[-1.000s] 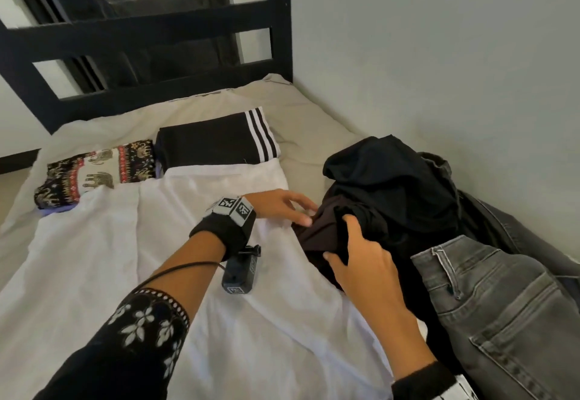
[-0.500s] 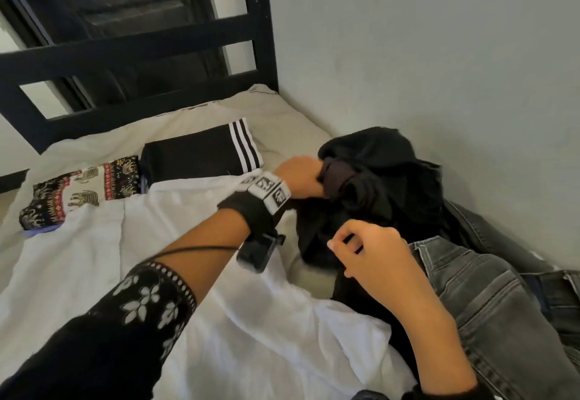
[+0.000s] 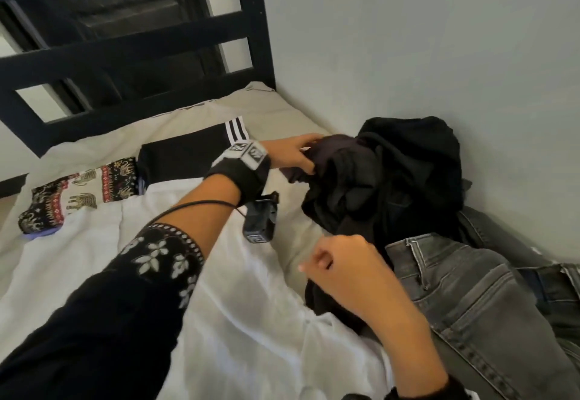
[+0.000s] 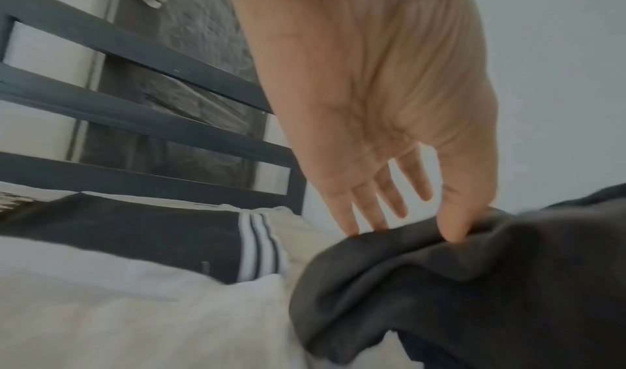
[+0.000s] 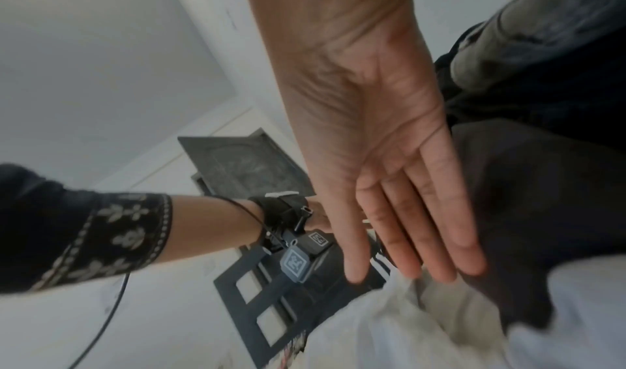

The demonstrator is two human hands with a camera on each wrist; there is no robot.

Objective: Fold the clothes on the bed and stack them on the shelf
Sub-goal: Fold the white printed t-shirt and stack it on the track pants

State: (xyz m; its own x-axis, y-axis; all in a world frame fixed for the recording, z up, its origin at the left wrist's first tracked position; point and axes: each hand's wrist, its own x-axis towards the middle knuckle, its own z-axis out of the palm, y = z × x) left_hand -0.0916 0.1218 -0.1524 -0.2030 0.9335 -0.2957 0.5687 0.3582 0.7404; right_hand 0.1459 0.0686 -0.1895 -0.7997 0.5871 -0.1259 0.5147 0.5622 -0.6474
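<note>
Bed (image 3: pixel 282 107) against wall. White sheet (image 3: pixel 78 261) spread flat. Grey jeans (image 3: pixel 470 299) beside it, dark garment (image 3: pixel 392 180) heaped above them. Striped black fold (image 3: pixel 185 158) and patterned fold (image 3: pixel 81 192) near headboard. Left hand (image 3: pixel 292 154) pinches dark garment's edge. Right hand (image 5: pixel 389 187) hovers, fingers straight, holding nothing.

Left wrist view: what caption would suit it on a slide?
Left hand pinches the edge of a dark garment on the bed, beside a folded striped black piece.
</note>
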